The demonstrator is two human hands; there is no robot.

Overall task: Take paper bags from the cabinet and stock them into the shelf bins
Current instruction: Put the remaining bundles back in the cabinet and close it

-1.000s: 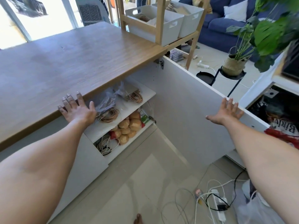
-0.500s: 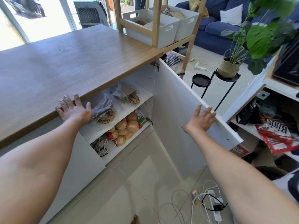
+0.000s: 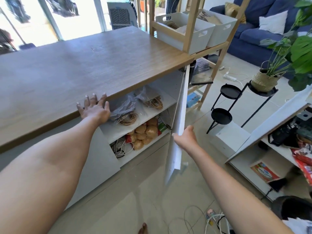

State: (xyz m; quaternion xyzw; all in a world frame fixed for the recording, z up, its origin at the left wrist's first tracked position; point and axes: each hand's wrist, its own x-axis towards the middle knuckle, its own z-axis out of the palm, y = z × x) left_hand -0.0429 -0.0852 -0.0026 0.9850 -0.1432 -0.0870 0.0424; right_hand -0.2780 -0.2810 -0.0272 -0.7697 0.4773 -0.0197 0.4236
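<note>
Right hand: I have my right hand (image 3: 185,136) against the edge of the white cabinet door (image 3: 179,119); thumb on the near side, fingers hidden behind the door, so I cannot tell how they lie.
Left hand: my left hand (image 3: 94,108) lies flat, fingers spread, on the front edge of the wooden countertop (image 3: 81,68).
Paper bags: I see grey paper bags (image 3: 125,108) with twine handles on the cabinet's upper shelf (image 3: 118,130), just beside my left hand.
Lower shelf: bread rolls (image 3: 145,132), coiled white cords (image 3: 119,146).
Shelf bins: two white bins (image 3: 190,32) sit in the wooden shelf unit (image 3: 190,19) beyond the countertop.
</note>
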